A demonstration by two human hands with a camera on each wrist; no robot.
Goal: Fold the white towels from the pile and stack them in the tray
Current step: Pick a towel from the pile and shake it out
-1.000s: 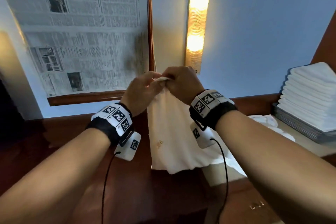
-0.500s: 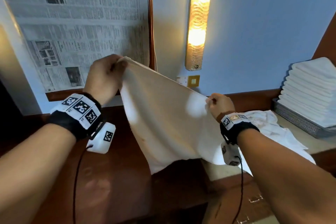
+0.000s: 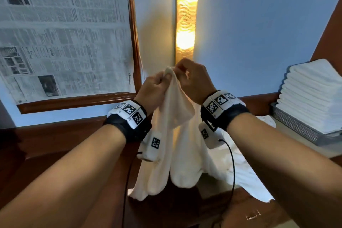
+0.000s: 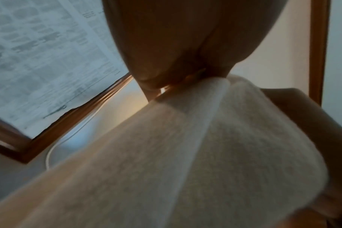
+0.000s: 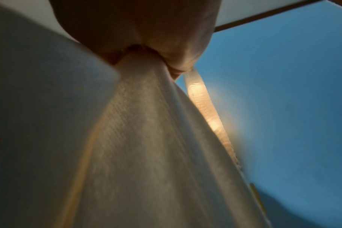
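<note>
Both hands are raised together in front of the wall, and each is pinching the top of one white towel [image 3: 177, 135]: the left hand [image 3: 154, 90] and the right hand [image 3: 192, 81] meet at the cloth's gathered upper edge, knuckles almost touching. Only the head view takes in the room: the towel hangs down between the forearms in soft, loose folds, its lower end reaching the dark wooden surface [image 3: 55, 144], with a crumpled pile [image 3: 246, 172] of more white cloth lying behind it to the right. Further right, a tall stack of folded towels [image 3: 312, 94] sits in a grey tray [image 3: 296, 127]. A glowing wall lamp [image 3: 187, 15] hangs just above the hands, and a framed newspaper [image 3: 61, 29] fills the wall to the left. The left wrist view shows what the head view cannot: the fingers [image 4: 166, 50] closed tight on the towel's hemmed edge, the weave fanning out below. The right wrist view shows the cloth bunched into a narrow neck in that hand, lit warm from behind by the lamp.
</note>
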